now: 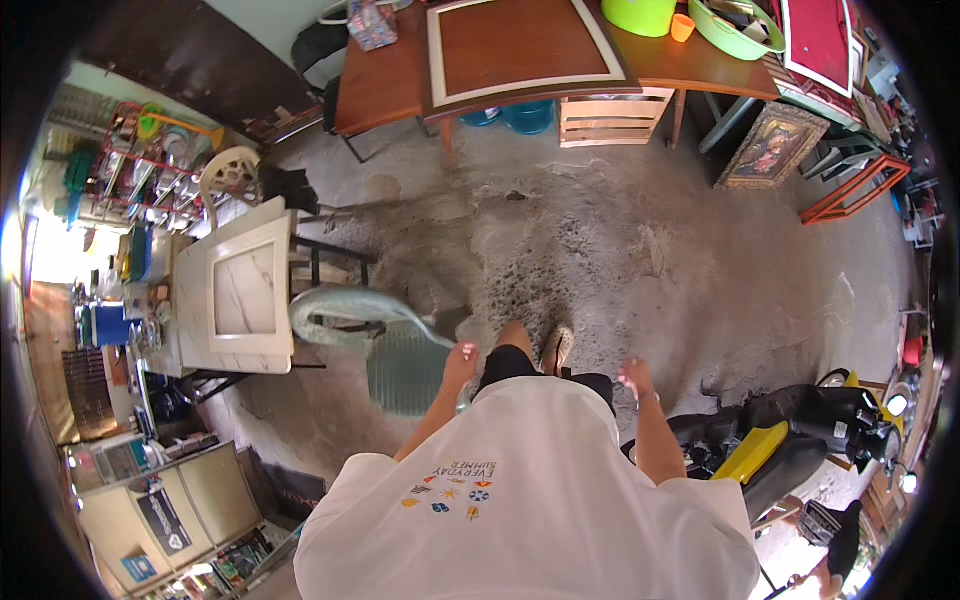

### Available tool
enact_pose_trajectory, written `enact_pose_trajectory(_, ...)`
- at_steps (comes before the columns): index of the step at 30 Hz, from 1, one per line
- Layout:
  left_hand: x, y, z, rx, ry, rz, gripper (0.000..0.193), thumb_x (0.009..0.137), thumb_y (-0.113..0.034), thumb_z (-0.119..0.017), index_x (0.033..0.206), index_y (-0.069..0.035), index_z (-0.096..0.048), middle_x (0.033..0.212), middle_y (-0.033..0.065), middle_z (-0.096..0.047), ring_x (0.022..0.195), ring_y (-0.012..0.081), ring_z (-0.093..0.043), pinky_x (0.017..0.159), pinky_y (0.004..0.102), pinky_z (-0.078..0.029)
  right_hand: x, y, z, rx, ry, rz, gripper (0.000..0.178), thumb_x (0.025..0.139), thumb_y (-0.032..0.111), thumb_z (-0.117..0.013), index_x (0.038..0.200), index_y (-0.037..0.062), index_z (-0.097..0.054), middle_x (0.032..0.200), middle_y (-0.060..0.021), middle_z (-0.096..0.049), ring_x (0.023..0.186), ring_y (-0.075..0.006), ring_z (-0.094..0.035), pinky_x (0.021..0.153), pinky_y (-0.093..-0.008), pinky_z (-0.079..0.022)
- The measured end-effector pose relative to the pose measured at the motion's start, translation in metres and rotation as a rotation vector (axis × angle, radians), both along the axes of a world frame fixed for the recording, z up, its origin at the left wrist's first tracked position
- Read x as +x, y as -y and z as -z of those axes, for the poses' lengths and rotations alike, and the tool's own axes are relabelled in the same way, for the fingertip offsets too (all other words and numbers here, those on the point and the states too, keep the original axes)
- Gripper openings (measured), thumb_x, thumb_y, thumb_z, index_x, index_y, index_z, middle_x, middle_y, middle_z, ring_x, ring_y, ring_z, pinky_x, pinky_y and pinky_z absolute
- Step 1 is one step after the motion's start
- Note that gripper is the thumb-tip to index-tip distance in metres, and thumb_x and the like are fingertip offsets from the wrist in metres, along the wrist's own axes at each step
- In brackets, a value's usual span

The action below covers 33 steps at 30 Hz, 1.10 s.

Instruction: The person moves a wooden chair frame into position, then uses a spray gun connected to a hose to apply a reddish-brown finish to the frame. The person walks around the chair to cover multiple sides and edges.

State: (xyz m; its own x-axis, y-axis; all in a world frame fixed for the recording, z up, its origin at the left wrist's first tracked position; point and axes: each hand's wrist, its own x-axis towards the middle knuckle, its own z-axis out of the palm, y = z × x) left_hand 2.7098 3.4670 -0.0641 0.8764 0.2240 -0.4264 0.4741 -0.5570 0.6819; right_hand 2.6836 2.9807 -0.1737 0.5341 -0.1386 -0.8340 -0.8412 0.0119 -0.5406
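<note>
My left hand [461, 362] hangs low in front of me, its fingers loosely bent and nothing visible in them. It overlaps the front end of the armrest of a pale green plastic chair [405, 375]; whether they touch I cannot tell. My right hand [634, 378] is held out beside my right thigh, fingers loosely apart, with no object in it. Between the hands one sandalled foot [561, 350] shows on the rough concrete floor [540, 240].
Left of the chair stands a table with a framed marble-look panel [246, 291]. Ahead, a brown wooden table [380, 88] bears a large white-edged frame [525, 45]; a slatted wooden crate [612, 120] sits below. An ornate picture [772, 147] leans at right, and a black-and-yellow motorcycle [770, 450] stands near right.
</note>
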Motion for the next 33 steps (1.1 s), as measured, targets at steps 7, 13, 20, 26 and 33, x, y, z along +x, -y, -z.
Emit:
enact_pose_trajectory(7,0.249,0.029,-0.034,0.188,0.334,0.190,0.033,0.096,-0.024,-0.062,0.123,-0.005,-0.061,0.121,0.0178,-0.061,0.109,0.0367,-0.059,0.093,0.0456,-0.048,0.206,0.041,-0.054,-0.223,0.314,0.071,0.029,0.099,0.028,-0.059,0.113,0.0031,-0.061,0.084,-0.0075,-0.065,0.066,-0.0138,-0.061,0.051,-0.0267,-0.048)
enact_pose_trajectory(13,0.408,0.069,-0.076,0.200,0.395,0.385,0.046,0.093,-0.018,-0.061,0.136,-0.007,-0.051,0.138,0.0216,-0.050,0.128,0.0425,-0.046,0.106,0.0504,-0.039,0.205,0.048,-0.060,-0.253,0.022,0.174,0.036,0.099,0.030,-0.057,0.112,-0.0025,-0.064,0.090,-0.0125,-0.072,0.071,-0.0188,-0.069,0.059,-0.0316,-0.056)
enact_pose_trajectory(20,0.548,0.079,-0.096,0.539,0.557,0.573,0.081,0.093,-0.025,-0.062,0.158,-0.004,-0.018,0.164,0.0198,-0.017,0.150,0.0407,-0.017,0.120,0.0535,-0.019,0.182,-0.058,-0.105,-0.155,-0.147,0.306,0.031,0.098,0.032,-0.059,0.107,0.0034,-0.066,0.083,-0.0066,-0.069,0.064,-0.0147,-0.063,0.055,-0.0292,-0.050)
enact_pose_trajectory(26,0.590,0.151,-0.102,0.616,0.457,0.828,0.090,0.090,-0.033,-0.062,0.159,-0.002,-0.013,0.165,0.0205,-0.012,0.152,0.0393,-0.011,0.122,0.0529,-0.013,0.082,-0.105,-0.072,-0.606,0.007,-0.113,0.034,0.095,0.034,-0.059,0.101,0.0014,-0.067,0.084,-0.0132,-0.072,0.069,-0.0248,-0.069,0.062,-0.0384,-0.055)
enact_pose_trajectory(33,0.626,0.262,-0.115,0.597,0.511,1.013,0.092,0.088,-0.034,-0.064,0.158,-0.001,-0.014,0.165,0.0213,-0.013,0.152,0.0384,-0.012,0.122,0.0532,-0.013,0.118,-0.124,-0.066,-0.417,-0.172,-0.014,0.028,0.084,0.029,-0.063,0.102,0.0086,-0.070,0.090,-0.0160,-0.074,0.086,-0.0358,-0.071,0.075,-0.0449,-0.057)
